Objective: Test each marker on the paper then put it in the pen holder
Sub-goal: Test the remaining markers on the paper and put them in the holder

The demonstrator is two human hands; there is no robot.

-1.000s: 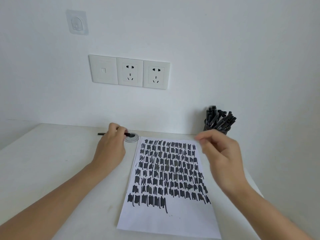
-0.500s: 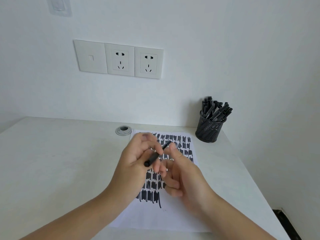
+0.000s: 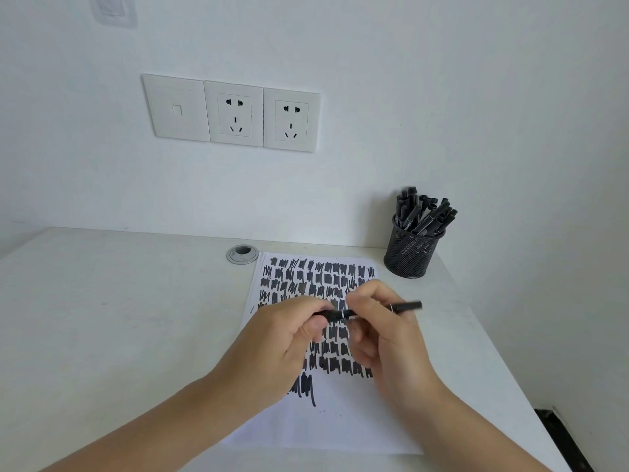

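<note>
A black marker (image 3: 406, 306) lies level between both hands, above the white paper (image 3: 340, 424) covered in rows of black scribbles. My left hand (image 3: 289, 338) grips the marker's left end. My right hand (image 3: 384, 332) pinches its middle, and the right end sticks out past the fingers. A black mesh pen holder (image 3: 410, 255) with several black markers stands at the back right of the table, beyond the paper's far right corner.
The white table (image 3: 119, 318) meets a white wall at the back and on the right. A round grey cable grommet (image 3: 242, 254) sits by the paper's far left corner. Wall sockets (image 3: 235, 114) hang above. The table's right edge (image 3: 531, 403) drops to dark floor.
My left hand brought the marker from the far left by the grommet to over the paper. My right hand came in and took hold of it. The marker now lies level.
</note>
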